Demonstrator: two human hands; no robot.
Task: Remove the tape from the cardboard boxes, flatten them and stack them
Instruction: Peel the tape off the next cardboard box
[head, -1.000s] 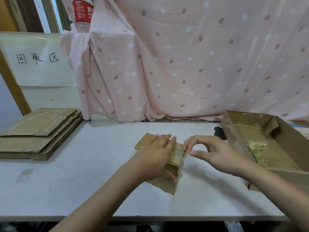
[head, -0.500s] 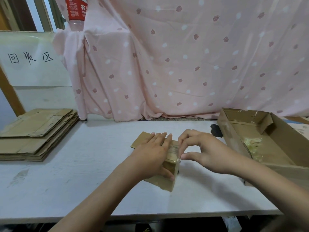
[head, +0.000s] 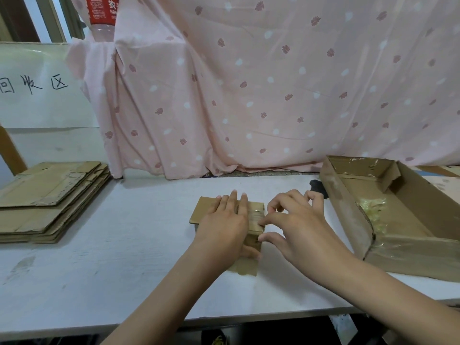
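Pinching at the tape (head: 256, 215) along the right edge of the small cardboard box (head: 251, 235), the right hand (head: 298, 227) works with index fingertip and thumb close together; whether the tape end is actually caught between them I cannot tell. Its other fingers are curled and lifted clear. The left hand (head: 224, 225) lies flat on top of the box, fingers straight and spread, thumb tucked against the near side, pressing it onto the white desk (head: 124, 245).

To do this step well, the flat hand should probably keep the box pinned while the pinch lifts a loose corner and draws the tape back low along the seam, so that the strip comes off whole rather than tearing the card.

Right of the small box, near but apart, sits a large open cardboard box (head: 348, 210) holding a clump of crumpled clear tape (head: 373, 210), likely the place for the strip. A dark object lies just behind the box's near corner. Well to the left of the small box is the stack of flattened cardboard (head: 49, 195). Behind it hangs a pink patterned cloth (head: 249, 83). Nothing blocks the way to either side.
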